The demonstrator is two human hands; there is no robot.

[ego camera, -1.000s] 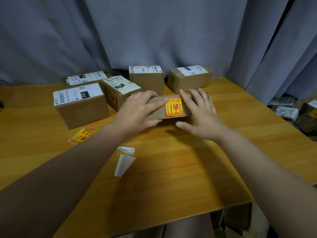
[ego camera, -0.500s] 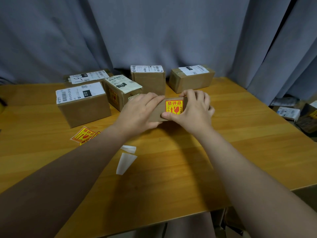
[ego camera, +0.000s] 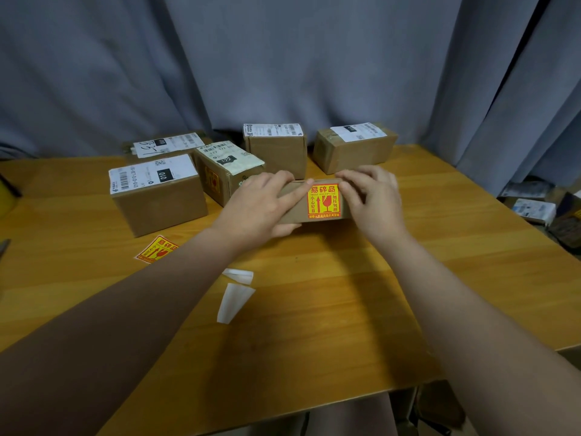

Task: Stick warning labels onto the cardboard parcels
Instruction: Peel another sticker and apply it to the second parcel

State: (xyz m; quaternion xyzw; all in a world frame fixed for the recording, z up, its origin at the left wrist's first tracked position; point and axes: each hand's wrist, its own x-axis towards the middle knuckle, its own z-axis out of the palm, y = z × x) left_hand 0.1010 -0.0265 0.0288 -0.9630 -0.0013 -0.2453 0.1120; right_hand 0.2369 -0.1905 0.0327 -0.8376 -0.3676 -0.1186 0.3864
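A small flat cardboard parcel (ego camera: 294,205) lies on the wooden table (ego camera: 345,294), just in front of me. On its near face sits a yellow and red warning label (ego camera: 323,201). My left hand (ego camera: 257,207) grips the parcel's left end, fingers over the top and thumb under the front, with the index fingertip at the label's upper left corner. My right hand (ego camera: 372,199) holds the right end with curled fingers, right beside the label's right edge. Loose warning labels (ego camera: 157,249) lie on the table at the left, partly hidden by my left forearm.
Several taller parcels with white shipping labels stand behind: one at the left (ego camera: 157,199), one bearing a warning label (ego camera: 226,174), two at the back (ego camera: 276,151) (ego camera: 355,147). White backing strips (ego camera: 234,300) lie near my left forearm. More packages (ego camera: 531,209) sit past the table's right edge.
My right hand pressed over the label, then slid off to the parcel's right end, leaving the label uncovered. My left hand stayed on the left end.
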